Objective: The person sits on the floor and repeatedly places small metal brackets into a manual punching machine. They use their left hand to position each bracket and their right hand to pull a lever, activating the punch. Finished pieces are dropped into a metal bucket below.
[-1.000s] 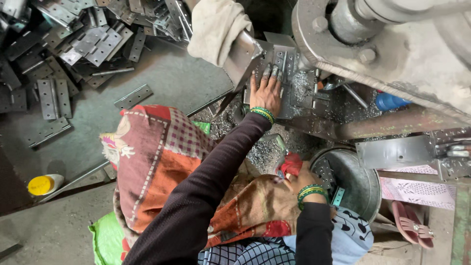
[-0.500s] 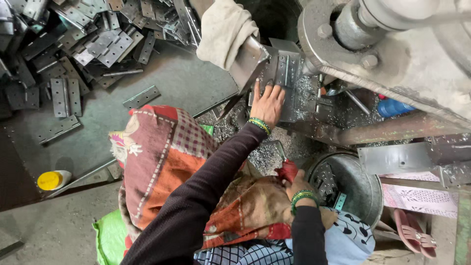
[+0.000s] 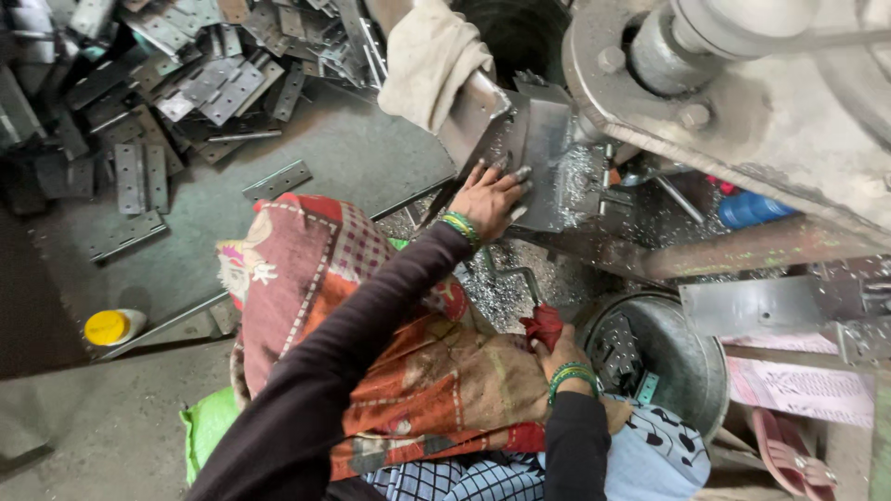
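Left hand [image 3: 490,197] fingers spread on metal plate [image 3: 543,153] | right hand [image 3: 557,353] grips red cloth [image 3: 543,325] | yellow-capped bottle [image 3: 111,327] on floor

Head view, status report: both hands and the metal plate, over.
Left hand flat on metal plate at the machine. Right hand gripping red-wrapped handle. Metal shavings underneath.
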A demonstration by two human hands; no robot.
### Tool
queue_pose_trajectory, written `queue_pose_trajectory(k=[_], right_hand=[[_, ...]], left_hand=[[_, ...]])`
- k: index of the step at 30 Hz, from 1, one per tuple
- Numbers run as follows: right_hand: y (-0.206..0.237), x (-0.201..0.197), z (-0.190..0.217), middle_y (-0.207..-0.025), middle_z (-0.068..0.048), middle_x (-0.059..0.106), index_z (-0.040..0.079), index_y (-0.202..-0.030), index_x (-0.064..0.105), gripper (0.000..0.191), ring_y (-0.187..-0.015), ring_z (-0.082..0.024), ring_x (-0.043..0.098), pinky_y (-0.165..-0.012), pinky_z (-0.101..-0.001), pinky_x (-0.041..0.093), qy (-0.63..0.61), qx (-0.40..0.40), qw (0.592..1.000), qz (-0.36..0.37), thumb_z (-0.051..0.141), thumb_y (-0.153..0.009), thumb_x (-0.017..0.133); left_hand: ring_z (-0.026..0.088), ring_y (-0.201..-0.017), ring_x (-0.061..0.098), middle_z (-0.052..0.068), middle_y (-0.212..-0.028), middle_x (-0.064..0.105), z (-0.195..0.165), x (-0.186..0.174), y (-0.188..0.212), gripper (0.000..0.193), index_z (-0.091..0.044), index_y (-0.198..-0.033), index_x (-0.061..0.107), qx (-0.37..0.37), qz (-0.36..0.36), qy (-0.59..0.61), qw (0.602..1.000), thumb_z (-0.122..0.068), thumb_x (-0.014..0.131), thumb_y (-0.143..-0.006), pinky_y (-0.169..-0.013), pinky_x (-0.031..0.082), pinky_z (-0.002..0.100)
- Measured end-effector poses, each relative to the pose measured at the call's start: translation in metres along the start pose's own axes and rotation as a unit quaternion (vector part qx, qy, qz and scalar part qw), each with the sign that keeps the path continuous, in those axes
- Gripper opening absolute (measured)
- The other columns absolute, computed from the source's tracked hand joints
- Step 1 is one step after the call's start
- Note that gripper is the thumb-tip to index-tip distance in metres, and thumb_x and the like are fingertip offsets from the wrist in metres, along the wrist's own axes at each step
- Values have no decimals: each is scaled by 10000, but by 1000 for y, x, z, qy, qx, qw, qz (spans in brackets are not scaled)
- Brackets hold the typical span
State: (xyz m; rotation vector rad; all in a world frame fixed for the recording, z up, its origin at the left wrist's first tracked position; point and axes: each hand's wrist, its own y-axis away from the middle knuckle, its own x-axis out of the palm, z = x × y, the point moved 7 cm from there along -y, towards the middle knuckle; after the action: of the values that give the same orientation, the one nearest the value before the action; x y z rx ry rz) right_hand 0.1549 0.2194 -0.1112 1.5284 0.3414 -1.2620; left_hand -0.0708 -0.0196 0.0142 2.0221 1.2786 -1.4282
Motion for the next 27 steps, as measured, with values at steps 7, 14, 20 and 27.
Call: queue_pose_trajectory(k=[7, 14, 20, 27], right_hand=[[-9, 0, -5, -1197, -303, 689, 110, -1379, 412, 720, -1139, -491, 656, -988, -540, 504, -2, 3, 1000, 4, 500, -859, 722], [-24, 0, -8, -1205, -305, 687, 110, -1397, 399, 737, -1144, -490, 657, -993, -538, 506, 13, 7, 1000, 12, 506, -863, 716], [-29, -1, -11, -1213, -308, 685, 110, -1411, 388, 750, -1148, -489, 659, -998, -536, 507, 21, 11, 1000, 16, 512, -866, 711], [-33, 4, -17, -1222, -310, 683, 110, -1429, 376, 766, -1153, -487, 660, -1003, -534, 508, 30, 18, 999, 26, 518, -869, 705]], left_hand=[[328, -1231, 638, 95, -1351, 666, 134, -85, 83, 489, -284, -1398, 649, -197, 116, 116, 967, -421, 658, -928, -1073, 505, 431], [431, -1463, 286, 217, -1592, 307, 231, -188, 133, 997, -89, -1545, 334, -547, -146, -73, 821, -526, 814, -788, -1155, 249, 657], [451, -1384, 342, 260, -1519, 341, 254, -209, 117, 760, -134, -1481, 415, -610, -180, -115, 763, -365, 734, -832, -1102, 308, 595], [327, -1099, 528, 101, -1129, 527, 240, -237, 100, 219, -147, -1078, 588, -494, -292, -390, 720, -179, 631, -865, -831, 454, 478]])
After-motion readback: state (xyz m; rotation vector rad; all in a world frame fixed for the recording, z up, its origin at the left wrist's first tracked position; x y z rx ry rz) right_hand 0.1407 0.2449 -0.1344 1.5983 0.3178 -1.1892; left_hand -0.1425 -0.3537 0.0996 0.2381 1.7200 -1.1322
